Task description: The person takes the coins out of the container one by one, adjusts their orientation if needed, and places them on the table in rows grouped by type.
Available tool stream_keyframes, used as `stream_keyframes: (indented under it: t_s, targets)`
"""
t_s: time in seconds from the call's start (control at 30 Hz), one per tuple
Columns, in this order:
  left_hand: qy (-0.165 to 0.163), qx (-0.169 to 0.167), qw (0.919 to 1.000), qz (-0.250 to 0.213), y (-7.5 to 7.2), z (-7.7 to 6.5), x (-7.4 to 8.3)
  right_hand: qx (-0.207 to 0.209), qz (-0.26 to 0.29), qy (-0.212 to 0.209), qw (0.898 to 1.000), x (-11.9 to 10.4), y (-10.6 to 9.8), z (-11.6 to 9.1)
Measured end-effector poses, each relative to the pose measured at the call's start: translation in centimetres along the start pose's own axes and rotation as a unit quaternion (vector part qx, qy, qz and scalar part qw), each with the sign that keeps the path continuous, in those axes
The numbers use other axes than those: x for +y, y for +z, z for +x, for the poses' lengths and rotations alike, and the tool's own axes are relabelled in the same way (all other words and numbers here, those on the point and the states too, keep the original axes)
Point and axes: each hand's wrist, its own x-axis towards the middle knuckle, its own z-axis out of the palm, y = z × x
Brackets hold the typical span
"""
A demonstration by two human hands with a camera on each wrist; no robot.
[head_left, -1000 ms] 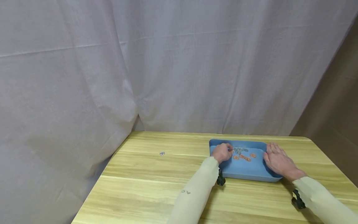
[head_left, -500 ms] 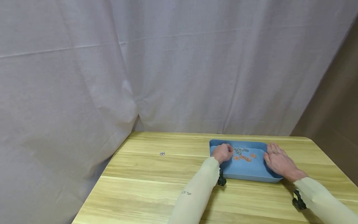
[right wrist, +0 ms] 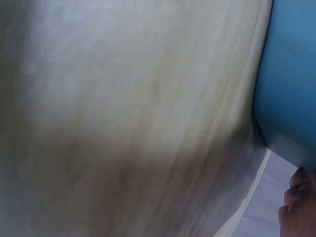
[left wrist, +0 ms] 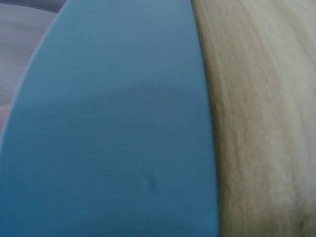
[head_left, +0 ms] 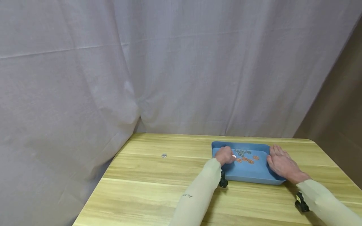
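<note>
A blue tray (head_left: 246, 175) lies on the wooden table, holding several copper-coloured coins (head_left: 250, 161) and a cluster of silver-coloured coins (head_left: 241, 152). Over the tray's left part, my left hand (head_left: 224, 155) has curled fingers and pinches a coin (head_left: 234, 156) that catches the light; the fingertips are mostly hidden. My right hand (head_left: 283, 162) rests along the tray's right wall with its fingers extended. The left wrist view holds only the tray's outer wall (left wrist: 123, 128) and table. In the right wrist view, curled-looking fingertips (right wrist: 292, 197) show below the tray's corner.
One silver-coloured coin (head_left: 164, 155) lies by itself on the table (head_left: 135, 188), well left of the tray. A grey curtain (head_left: 181, 69) hangs behind the table, and a brown surface (head_left: 336, 125) stands to the right.
My left hand has turned and dipped slightly, so the coin at its fingertips, copper-coloured earlier, now shows bright. The right hand and the tray stay in place.
</note>
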Motion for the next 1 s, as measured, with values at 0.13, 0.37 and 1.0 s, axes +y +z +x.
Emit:
stream_keyframes:
  t_s: [0.13,0.37,1.0]
  targets:
    - [0.021,0.01,0.9997,-0.005,-0.2,-0.2,-0.2,0.001,-0.003,-0.001,1.0,0.1,0.1,0.1]
    - [0.04,0.017,0.9987,-0.025,-0.3,-0.7,-0.5,-0.002,-0.009,-0.007,1.0,0.3,-0.1,0.1]
    - [0.096,-0.021,0.9803,-0.171,-1.0,-2.0,-1.8,0.006,0.001,-0.006,1.0,0.2,-0.1,0.2]
